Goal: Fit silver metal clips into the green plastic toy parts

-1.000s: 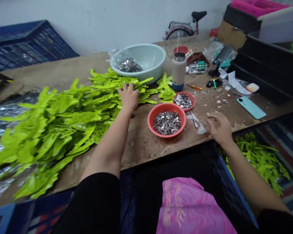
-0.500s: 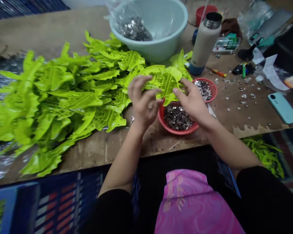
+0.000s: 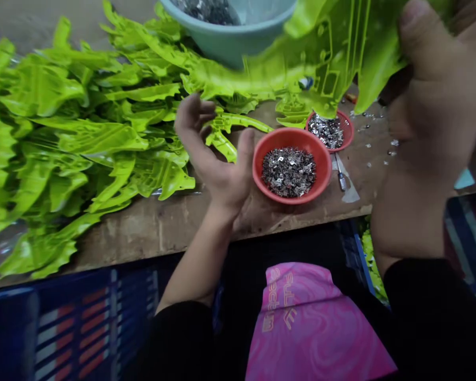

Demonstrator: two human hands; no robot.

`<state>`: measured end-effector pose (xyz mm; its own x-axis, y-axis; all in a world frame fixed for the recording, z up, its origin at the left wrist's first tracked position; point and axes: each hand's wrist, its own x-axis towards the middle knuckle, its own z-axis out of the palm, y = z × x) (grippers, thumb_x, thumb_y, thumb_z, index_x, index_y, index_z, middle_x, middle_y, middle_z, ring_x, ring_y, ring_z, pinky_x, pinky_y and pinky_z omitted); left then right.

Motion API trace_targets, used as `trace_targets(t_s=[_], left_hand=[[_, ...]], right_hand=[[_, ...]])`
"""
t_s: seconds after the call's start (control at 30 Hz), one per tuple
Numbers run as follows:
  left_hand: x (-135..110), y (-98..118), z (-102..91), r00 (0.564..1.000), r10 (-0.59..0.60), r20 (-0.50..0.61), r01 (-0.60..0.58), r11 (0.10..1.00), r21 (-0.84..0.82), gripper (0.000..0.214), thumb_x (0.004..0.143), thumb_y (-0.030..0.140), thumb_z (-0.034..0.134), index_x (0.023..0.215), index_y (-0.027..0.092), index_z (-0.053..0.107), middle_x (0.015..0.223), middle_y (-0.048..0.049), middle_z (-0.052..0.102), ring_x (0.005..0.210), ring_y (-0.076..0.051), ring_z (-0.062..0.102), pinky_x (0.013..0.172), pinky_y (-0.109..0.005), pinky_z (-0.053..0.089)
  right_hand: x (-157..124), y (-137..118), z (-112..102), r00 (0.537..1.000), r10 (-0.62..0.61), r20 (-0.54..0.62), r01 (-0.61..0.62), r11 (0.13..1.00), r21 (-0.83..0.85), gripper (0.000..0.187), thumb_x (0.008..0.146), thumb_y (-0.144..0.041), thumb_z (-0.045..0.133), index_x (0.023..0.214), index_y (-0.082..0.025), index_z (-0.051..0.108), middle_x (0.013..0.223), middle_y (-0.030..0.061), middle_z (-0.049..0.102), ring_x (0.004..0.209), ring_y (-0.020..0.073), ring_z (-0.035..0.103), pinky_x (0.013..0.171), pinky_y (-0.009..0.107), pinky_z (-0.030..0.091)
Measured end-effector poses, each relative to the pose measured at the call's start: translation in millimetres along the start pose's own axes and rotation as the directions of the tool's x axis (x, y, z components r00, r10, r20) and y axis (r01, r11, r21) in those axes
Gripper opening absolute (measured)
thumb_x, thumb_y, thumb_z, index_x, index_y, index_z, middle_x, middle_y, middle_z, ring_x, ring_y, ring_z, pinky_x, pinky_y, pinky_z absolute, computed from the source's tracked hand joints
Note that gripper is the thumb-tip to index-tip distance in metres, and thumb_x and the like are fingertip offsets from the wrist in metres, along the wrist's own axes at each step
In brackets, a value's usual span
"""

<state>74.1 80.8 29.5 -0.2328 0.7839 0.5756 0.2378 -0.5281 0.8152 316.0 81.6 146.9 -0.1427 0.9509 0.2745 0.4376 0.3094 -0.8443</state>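
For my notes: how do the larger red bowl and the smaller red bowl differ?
The larger red bowl is wider than the smaller red bowl. The larger bowl sits nearer the person; the smaller bowl sits behind, to its right. The smaller bowl is partly under the green plastic leaf in the right hand; the larger is fully visible. Both hold small silver pieces.

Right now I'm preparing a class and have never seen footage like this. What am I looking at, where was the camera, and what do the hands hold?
This picture comes from a camera worn on a person's head, looking down at their own two hands. The right hand holds a green plastic leaf up close to the camera, so it looks huge. The left hand is open and holds nothing. On the wooden table lie a heap of green leaves and a red bowl of small metal pieces.
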Motion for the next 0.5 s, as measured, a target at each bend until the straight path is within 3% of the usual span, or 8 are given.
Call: trace_targets(t_s=[0.03,0.07,0.13,0.2,0.3,0.37,0.4,0.5], left_hand=[[-9.3,4.0,6.0,0.997,-0.061,-0.052,0.058,0.996,-0.06,0.079,0.091,0.084,0.075,0.148,0.036,0.048,0.155,-0.0079,0.055,0.15,-0.033,0.06,0.128,-0.056,0.051],[-15.9,6.6,12.4,0.989,-0.145,-0.017,0.141,0.978,-0.155,0.084,0.089,0.09,0.072,0.148,0.036,0.047,0.159,-0.0077,0.053,0.152,-0.033,0.059,0.126,-0.056,0.052],[-18.2,6.0,24.6,0.931,-0.304,0.201,0.359,0.861,-0.359,0.078,0.092,0.092,0.063,0.143,0.035,0.052,0.157,-0.0064,0.058,0.155,-0.035,0.059,0.123,-0.058,0.056],[-6.9,-5.7,32.5,0.866,-0.374,0.333,0.498,0.714,-0.492,0.06,0.095,0.075,0.072,0.138,0.036,0.058,0.143,-0.0034,0.07,0.154,-0.035,0.061,0.12,-0.057,0.058],[21.8,-43.2,32.2,0.884,-0.381,0.269,0.465,0.678,-0.569,0.062,0.08,0.048,0.09,0.135,0.042,0.062,0.136,0.0012,0.076,0.149,-0.032,0.065,0.119,-0.051,0.06],[37.6,-71.2,24.6,0.876,-0.406,0.261,0.481,0.684,-0.549,0.065,0.075,0.054,0.089,0.132,0.04,0.064,0.142,-0.0006,0.075,0.147,-0.033,0.065,0.119,-0.051,0.06],[42.8,-82.6,19.4,0.858,-0.437,0.27,0.511,0.673,-0.535,0.065,0.075,0.059,0.086,0.132,0.038,0.065,0.146,-0.0027,0.074,0.149,-0.034,0.063,0.119,-0.051,0.059],[48.2,-98.7,2.9,0.814,-0.521,0.256,0.567,0.616,-0.548,0.069,0.078,0.07,0.071,0.137,0.035,0.063,0.157,-0.0033,0.067,0.157,-0.034,0.054,0.119,-0.048,0.058]], right_hand=[[-2.6,1.3,14.6,1.0,0.006,0.002,-0.006,1.0,0.005,0.059,0.104,-0.073,0.065,0.151,-0.037,0.07,0.146,0.0051,0.074,0.152,0.0339,0.062,0.121,0.055,0.063],[-6.1,2.8,29.0,1.0,0.008,0.002,-0.008,1.0,0.007,0.061,0.102,-0.073,0.068,0.151,-0.036,0.069,0.145,0.0056,0.074,0.15,0.034,0.063,0.118,0.054,0.065],[-14.6,8.8,54.2,1.0,0.007,0.009,-0.007,1.0,-0.003,0.061,0.1,-0.071,0.074,0.149,-0.035,0.07,0.141,0.0061,0.076,0.146,0.0336,0.065,0.114,0.052,0.066],[-22.5,22.3,71.5,1.0,-0.005,-0.021,0.004,0.999,-0.035,0.053,0.103,-0.065,0.072,0.144,-0.033,0.073,0.137,0.0062,0.077,0.141,0.0319,0.068,0.113,0.051,0.065],[-25.9,55.9,84.3,0.996,-0.04,-0.08,0.026,0.986,-0.165,0.03,0.109,-0.044,0.066,0.129,-0.027,0.08,0.128,0.0078,0.079,0.127,0.029,0.072,0.114,0.051,0.061],[-21.5,78.6,90.0,0.995,0.016,0.1,0.019,0.941,-0.338,0.019,0.1,-0.026,0.074,0.115,-0.023,0.085,0.113,0.0103,0.081,0.11,0.0297,0.075,0.107,0.053,0.061],[-17.9,87.3,93.2,0.964,0.091,0.249,0.028,0.899,-0.437,0.018,0.092,-0.018,0.079,0.108,-0.02,0.087,0.104,0.0115,0.081,0.1,0.0301,0.075,0.1,0.052,0.061],[-5.3,99.2,102.6,0.79,0.281,0.544,0.157,0.766,-0.623,0.02,0.08,-0.003,0.08,0.095,-0.016,0.088,0.085,0.0127,0.076,0.077,0.0263,0.07,0.077,0.044,0.057]])
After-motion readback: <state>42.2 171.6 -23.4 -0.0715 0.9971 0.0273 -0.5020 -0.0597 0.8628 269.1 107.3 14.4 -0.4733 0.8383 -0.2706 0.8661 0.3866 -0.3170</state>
